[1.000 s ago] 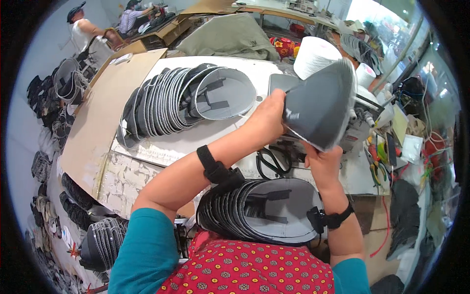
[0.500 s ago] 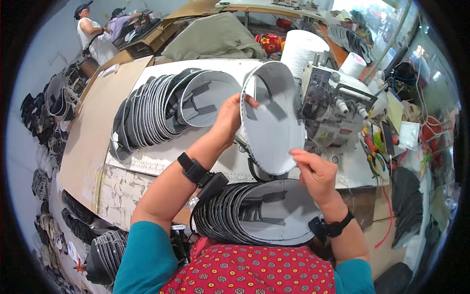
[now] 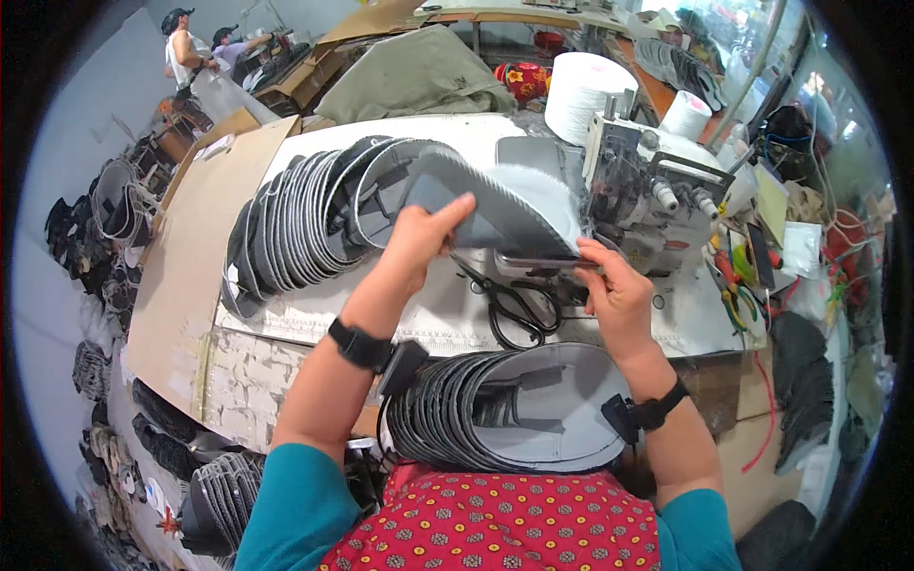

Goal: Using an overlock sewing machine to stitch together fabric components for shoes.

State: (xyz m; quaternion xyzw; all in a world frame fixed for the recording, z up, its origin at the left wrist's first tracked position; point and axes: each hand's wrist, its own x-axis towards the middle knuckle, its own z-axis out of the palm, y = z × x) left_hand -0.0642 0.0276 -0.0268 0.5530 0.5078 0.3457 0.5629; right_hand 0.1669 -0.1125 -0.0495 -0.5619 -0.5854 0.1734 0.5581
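Note:
A dark grey shoe upper with a pale lining and a whitish stitched edge is held tilted over the white work table. My left hand grips its left side, thumb on the outer face. At the right end, beside the sewing machine, my right hand pinches its edge between thumb and fingers. Left of it lies a nested row of similar uppers. Another nested stack sits close to my lap. Black-handled scissors lie on the table below the held upper.
A big white thread cone and a smaller cone stand behind the machine. Pliers and other tools crowd its right side. Cardboard borders the table's left. Two people are at the far left.
The held upper has turned from showing its open lined inside to showing its dark outer side, and tipped lower. My left hand moved down and left, uncovering the scissors; my right hand rose slightly.

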